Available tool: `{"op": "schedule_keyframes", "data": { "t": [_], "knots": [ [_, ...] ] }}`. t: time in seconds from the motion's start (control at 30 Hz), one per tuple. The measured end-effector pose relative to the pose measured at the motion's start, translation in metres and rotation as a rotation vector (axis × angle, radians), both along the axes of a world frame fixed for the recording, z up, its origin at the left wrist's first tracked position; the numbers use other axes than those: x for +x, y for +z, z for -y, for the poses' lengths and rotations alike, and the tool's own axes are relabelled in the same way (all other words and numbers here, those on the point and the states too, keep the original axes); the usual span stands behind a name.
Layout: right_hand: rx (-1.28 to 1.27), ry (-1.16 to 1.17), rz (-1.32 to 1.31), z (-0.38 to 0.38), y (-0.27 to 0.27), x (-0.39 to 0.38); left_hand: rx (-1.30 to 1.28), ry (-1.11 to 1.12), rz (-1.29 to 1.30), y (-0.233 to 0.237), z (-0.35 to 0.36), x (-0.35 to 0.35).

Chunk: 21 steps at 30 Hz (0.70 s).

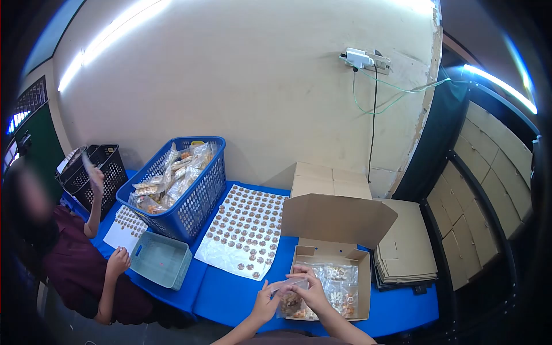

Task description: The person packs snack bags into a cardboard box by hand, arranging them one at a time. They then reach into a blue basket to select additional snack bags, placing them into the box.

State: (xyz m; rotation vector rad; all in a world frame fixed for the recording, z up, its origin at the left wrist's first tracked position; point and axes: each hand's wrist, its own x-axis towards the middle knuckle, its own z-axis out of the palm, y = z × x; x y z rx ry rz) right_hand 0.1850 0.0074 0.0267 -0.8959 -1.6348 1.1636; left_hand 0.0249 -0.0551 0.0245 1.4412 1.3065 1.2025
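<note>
My left hand [263,305] and my right hand [310,292] come together over the near left side of an open cardboard box [363,307]. Between them, both sets of fingers pinch the upper edge of a clear plastic bag of snacks [289,305], with brownish pieces showing inside. Several similar clear snack packets [343,276] lie in the box, some with white and orange contents. The box's lid [339,218] stands raised at the back. Left of the box lies a white sheet of round stickers [244,230], with some gone from its lower rows.
A blue basket [198,215] full of snack bags stands behind a grey-green plastic bin [161,260]. At left, a co-worker [75,259] holds up a packet beside a dark crate [95,181]. Flattened cardboard boxes [405,247] are stacked at right on the blue-covered table [230,299].
</note>
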Motion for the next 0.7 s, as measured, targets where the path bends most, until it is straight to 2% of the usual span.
{"op": "schedule_keyframes", "data": {
  "t": [0.03,0.1,0.17,0.23,0.27,0.3,0.33,0.37,0.43,0.47,0.5,0.53,0.57,0.6,0.67,0.7],
  "knots": [
    [0.009,0.120,0.013,-0.003,0.000,0.003,0.000,0.008,0.045,-0.001,-0.002,0.001],
    [-0.037,0.116,0.004,-0.001,0.005,0.006,-0.007,-0.009,0.146,-0.011,-0.005,0.001],
    [-0.285,0.192,-0.157,0.000,0.012,0.008,-0.016,-0.026,0.245,-0.018,-0.005,0.002],
    [-0.298,0.215,-0.201,-0.002,0.012,0.014,-0.162,-0.089,0.521,-0.011,-0.004,0.004],
    [-0.311,0.239,-0.248,-0.003,0.012,0.016,-0.158,-0.090,0.521,-0.014,-0.005,0.004],
    [-0.308,0.239,-0.248,-0.002,0.015,0.016,-0.176,-0.185,0.341,-0.016,-0.007,0.002],
    [-0.458,0.175,-0.434,0.001,0.020,0.016,-0.196,-0.277,0.158,-0.018,-0.007,0.001],
    [-0.608,0.106,-0.620,0.003,0.022,0.016,-0.200,-0.279,0.158,-0.019,-0.008,0.004],
    [-0.583,0.128,-0.634,0.006,0.021,0.015,-0.246,-0.265,0.244,-0.004,-0.008,0.016],
    [-0.458,0.035,-0.521,0.010,0.024,0.009,-0.221,-0.173,0.367,-0.002,-0.007,0.020],
    [-0.329,-0.055,-0.409,0.013,0.028,0.005,-0.219,-0.177,0.366,-0.013,-0.009,0.017],
    [-0.332,-0.025,-0.296,0.023,0.028,0.006,-0.233,-0.142,0.448,-0.028,-0.013,0.012],
    [-0.329,-0.029,-0.298,0.032,0.022,0.003,-0.251,-0.108,0.531,-0.042,-0.016,0.009],
    [-0.310,-0.043,-0.297,0.039,0.015,-0.001,-0.248,-0.114,0.530,-0.035,-0.016,0.010],
    [-0.343,-0.065,-0.372,0.040,-0.003,0.000,-0.203,-0.171,0.281,-0.012,-0.011,0.014],
    [-0.344,-0.068,-0.373,0.034,-0.002,0.002,-0.205,-0.174,0.281,-0.007,-0.010,0.016]
  ]
}}
